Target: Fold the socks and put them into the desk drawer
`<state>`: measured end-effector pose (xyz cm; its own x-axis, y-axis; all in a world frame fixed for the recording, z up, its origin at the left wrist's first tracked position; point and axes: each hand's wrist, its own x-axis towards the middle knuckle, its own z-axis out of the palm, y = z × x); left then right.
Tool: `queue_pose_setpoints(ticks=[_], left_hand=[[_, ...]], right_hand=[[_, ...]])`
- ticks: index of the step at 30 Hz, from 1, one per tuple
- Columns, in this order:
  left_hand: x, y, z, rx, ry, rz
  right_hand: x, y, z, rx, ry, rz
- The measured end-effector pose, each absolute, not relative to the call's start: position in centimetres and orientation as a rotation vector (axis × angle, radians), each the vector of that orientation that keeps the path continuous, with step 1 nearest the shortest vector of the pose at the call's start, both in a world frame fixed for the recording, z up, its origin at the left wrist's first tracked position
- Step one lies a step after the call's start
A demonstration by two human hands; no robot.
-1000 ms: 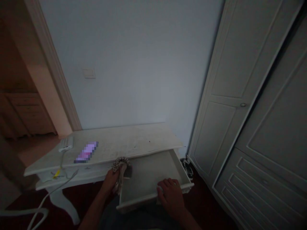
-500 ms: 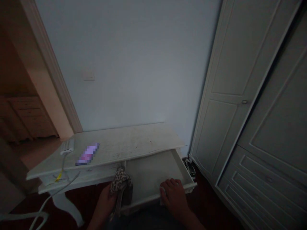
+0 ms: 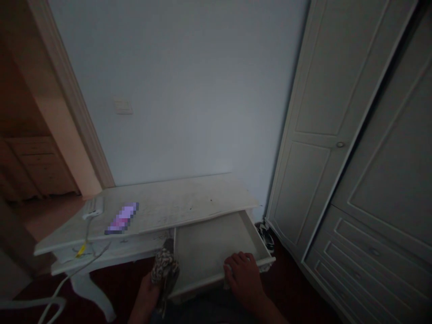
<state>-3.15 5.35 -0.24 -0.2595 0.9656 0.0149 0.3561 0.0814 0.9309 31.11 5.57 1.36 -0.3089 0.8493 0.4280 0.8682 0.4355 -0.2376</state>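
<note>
A white drawer (image 3: 212, 243) is pulled out of the desk, its inside bare. My right hand (image 3: 243, 274) is closed over the drawer's front edge, fingers curled onto the inner side. A small pale patch shows under its thumb; I cannot make out what it is. My left hand (image 3: 148, 290) grips a bunched leopard-print cloth (image 3: 164, 265) with a darker, greyish part hanging from it. The cloth is at the drawer's left side, and its folds hide most of my left fingertips.
On the white desk (image 3: 178, 198) lie a pixelated purple phone-like object (image 3: 122, 218) and a white power strip (image 3: 93, 207) with cables trailing down the front. A grey wardrobe (image 3: 303, 180) stands to the right. Dark shoes (image 3: 265, 236) sit on the floor beside the desk.
My left hand has drawn the leopard-print cloth a little left and down, to the outer side of the drawer's wall. The right hand keeps its hold, and the drawer looks the same.
</note>
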Motion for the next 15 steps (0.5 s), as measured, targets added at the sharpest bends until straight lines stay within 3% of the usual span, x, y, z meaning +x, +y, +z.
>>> queue_pose_setpoints(ticks=[4, 8, 13, 15], left_hand=[[-4.0, 1.4, 0.0, 1.503, 1.617, 1.132], [-3.4, -0.3, -1.8, 2.168, 1.644, 0.906], [4.4, 1.9, -5.6, 3.02, 1.505, 0.835], [8.8, 2.9, -6.3, 3.093, 1.657, 0.857]], right_hand=[[31.2, 5.5, 1.6, -1.454, -2.229, -0.04], [31.2, 5.6, 1.6, -1.46, -2.228, -0.013], [31.4, 5.9, 1.0, -1.498, -2.221, 0.031], [31.4, 6.0, 0.6, -1.534, -2.248, 0.03]])
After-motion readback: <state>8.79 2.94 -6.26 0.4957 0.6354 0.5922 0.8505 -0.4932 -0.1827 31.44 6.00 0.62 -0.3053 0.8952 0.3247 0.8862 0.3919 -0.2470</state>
